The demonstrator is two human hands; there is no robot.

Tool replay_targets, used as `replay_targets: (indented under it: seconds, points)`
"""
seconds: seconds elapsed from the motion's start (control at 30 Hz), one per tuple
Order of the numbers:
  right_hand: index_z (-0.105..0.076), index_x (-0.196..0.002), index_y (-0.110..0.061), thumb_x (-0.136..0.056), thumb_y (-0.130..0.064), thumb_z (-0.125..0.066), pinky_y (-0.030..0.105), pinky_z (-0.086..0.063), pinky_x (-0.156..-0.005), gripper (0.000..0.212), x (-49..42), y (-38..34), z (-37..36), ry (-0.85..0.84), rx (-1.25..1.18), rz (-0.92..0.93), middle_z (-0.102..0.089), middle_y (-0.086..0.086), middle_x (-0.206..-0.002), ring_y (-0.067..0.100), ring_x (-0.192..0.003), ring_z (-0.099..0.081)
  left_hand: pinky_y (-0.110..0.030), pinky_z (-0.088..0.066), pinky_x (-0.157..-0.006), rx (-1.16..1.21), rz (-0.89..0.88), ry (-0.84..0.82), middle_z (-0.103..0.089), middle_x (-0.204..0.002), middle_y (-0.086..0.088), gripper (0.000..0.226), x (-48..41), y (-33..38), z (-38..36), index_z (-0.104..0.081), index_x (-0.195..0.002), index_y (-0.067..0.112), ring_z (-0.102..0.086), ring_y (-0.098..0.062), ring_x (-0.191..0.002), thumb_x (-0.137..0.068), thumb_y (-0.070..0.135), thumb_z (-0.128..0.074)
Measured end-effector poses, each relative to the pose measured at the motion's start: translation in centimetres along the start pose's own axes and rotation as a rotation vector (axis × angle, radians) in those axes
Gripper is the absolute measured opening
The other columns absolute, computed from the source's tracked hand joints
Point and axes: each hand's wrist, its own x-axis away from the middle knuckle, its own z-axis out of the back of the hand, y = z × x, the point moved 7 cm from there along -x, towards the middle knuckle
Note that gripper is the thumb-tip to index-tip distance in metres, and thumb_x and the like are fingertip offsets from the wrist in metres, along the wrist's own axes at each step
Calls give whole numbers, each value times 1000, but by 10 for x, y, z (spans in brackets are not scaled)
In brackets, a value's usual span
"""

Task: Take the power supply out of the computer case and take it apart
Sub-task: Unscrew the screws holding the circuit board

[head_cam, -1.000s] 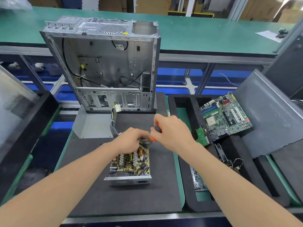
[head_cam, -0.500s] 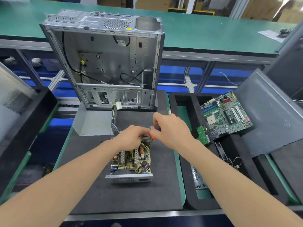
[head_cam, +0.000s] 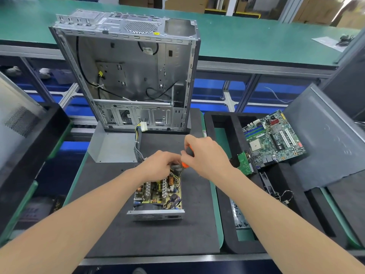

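The power supply lies open on the black mat, its circuit board and coils exposed, grille end toward me. Its grey metal cover sits behind it to the left, and its wire bundle with a white plug runs back toward the case. The emptied computer case stands upright at the far end of the mat. My left hand rests curled over the far end of the power supply. My right hand grips an orange-and-black screwdriver, tip down at the far right corner of the supply.
A black foam tray on the right holds a green motherboard, a small card and a wired part. A grey side panel leans on the tray's right. Another panel stands at the left.
Both hands stay at the far end of the power supply with the screwdriver; only my head shifted slightly, so the scene sits a little differently in view.
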Motion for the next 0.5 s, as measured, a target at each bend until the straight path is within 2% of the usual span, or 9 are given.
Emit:
replay_targets:
  seconds: [0.1, 0.2, 0.27, 0.33, 0.37, 0.4, 0.5]
  points:
    - [-50, -92, -19, -97, -38, -58, 41, -57, -63, 21, 0, -1, 0, 3, 0, 6, -60, 0, -71, 24, -64, -59, -25, -47, -94, 18, -8, 19, -74, -127, 6, 69, 0, -1, 1, -68, -128, 33, -64, -13, -125, -85, -13, -38]
    - [-51, -91, -19, -96, -38, -59, 39, -56, -60, 21, -1, 0, 0, -5, 22, -1, -59, -1, -70, 24, -62, -58, -24, -49, -96, 32, -9, 14, -74, -126, 8, 70, -1, -1, 1, -69, -126, 34, -64, -10, -124, -84, -13, -37]
    - [-52, -91, -19, -95, -39, -60, 37, -54, -58, 22, -1, 1, 0, -2, 36, -3, -58, -2, -69, 24, -62, -58, -15, -47, -89, 36, -2, 4, -75, -124, 11, 72, -1, -1, 1, -70, -123, 37, -64, -7, -120, -84, -13, -37]
    - [-52, -91, -19, -95, -39, -60, 37, -55, -59, 22, -2, 1, -1, 0, 36, 1, -58, -2, -69, 24, -63, -59, -1, -39, -78, 32, -4, 6, -75, -121, 13, 72, -1, -1, 3, -71, -121, 39, -64, -3, -115, -85, -13, -37]
    - [-53, -91, -19, -95, -39, -61, 38, -56, -60, 22, -3, 1, -1, 1, 33, 2, -59, -2, -69, 24, -63, -59, 0, -38, -77, 35, -9, 6, -75, -121, 14, 71, -2, -1, 3, -71, -120, 39, -63, -1, -113, -85, -13, -38]
    - [-53, -92, -20, -95, -39, -61, 39, -58, -61, 21, -3, 1, 0, 5, 29, 3, -60, -2, -70, 23, -63, -60, -3, -40, -80, 41, -10, 3, -75, -121, 15, 71, -2, -1, 3, -72, -120, 39, -63, 0, -113, -85, -12, -37]
    - [-54, -92, -20, -95, -39, -61, 40, -59, -63, 20, -4, 1, -1, 18, 24, 12, -60, -3, -70, 20, -63, -60, -24, -49, -96, 46, -7, -5, -75, -124, 12, 70, -3, -2, 2, -70, -124, 37, -63, -5, -122, -87, -13, -37]
